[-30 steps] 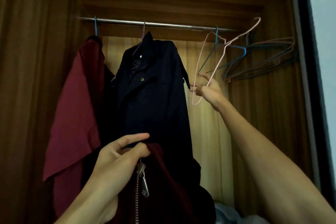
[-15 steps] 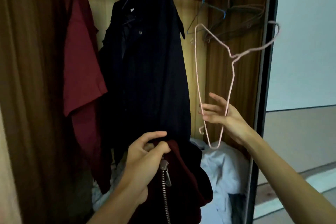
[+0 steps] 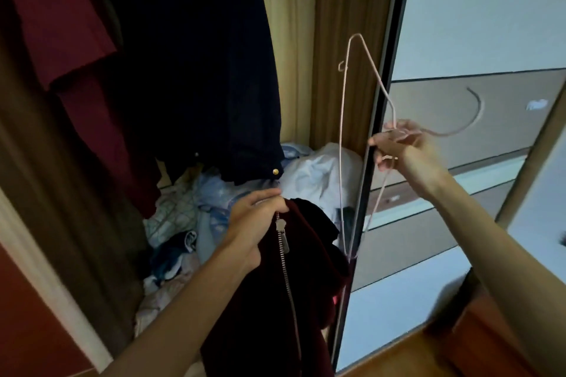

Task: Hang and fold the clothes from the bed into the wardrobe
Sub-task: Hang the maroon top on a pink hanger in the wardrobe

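Closest to the camera, the left hand (image 3: 257,217) is clenched on the top edge of the dark red zip jacket (image 3: 306,269), right above the zipper pull. The rest of the jacket hangs down in front of the wardrobe opening, so it isn't hung yet.

A bit further out, the right hand (image 3: 401,147) grips the pink wire hanger (image 3: 341,138) around its neck, hook pointing off to the right. A second ago that hanger was up by the rail with the spares. Now it's off and down just beside the jacket, so I'd say next up is feeding it into the shoulders.

Behind all that, a navy shirt (image 3: 199,55) and a red shirt (image 3: 61,24) already hang inside, with a pale blue heap of cloth (image 3: 318,174) on the wardrobe floor.
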`<control>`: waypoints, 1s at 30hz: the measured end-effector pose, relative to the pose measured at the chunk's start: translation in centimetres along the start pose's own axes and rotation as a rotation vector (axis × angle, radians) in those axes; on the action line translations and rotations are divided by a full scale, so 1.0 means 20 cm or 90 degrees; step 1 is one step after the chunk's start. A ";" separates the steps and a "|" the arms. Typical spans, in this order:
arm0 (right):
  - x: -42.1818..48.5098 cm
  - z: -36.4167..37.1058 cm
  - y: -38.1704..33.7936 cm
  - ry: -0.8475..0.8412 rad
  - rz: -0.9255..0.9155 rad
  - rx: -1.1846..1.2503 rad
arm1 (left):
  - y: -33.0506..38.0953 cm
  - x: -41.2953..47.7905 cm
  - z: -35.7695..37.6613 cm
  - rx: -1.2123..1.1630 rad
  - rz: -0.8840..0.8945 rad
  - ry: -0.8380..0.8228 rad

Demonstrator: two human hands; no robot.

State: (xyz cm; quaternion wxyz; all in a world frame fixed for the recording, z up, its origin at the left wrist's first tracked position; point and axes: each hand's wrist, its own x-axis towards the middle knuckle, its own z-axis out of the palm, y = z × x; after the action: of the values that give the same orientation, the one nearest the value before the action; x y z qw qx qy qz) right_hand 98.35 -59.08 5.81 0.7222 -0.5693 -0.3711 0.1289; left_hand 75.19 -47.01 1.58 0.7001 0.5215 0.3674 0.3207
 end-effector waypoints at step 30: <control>-1.29 -1.47 0.33 -0.132 0.226 -0.064 | -0.57 -0.26 0.83 0.113 -0.155 -0.112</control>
State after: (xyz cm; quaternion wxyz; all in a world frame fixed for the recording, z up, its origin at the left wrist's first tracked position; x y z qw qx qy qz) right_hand 102.16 -93.97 -12.48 0.6167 -0.6449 -0.3434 0.2931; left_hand 87.35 -62.51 -5.46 0.7146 0.5589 0.3918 0.1530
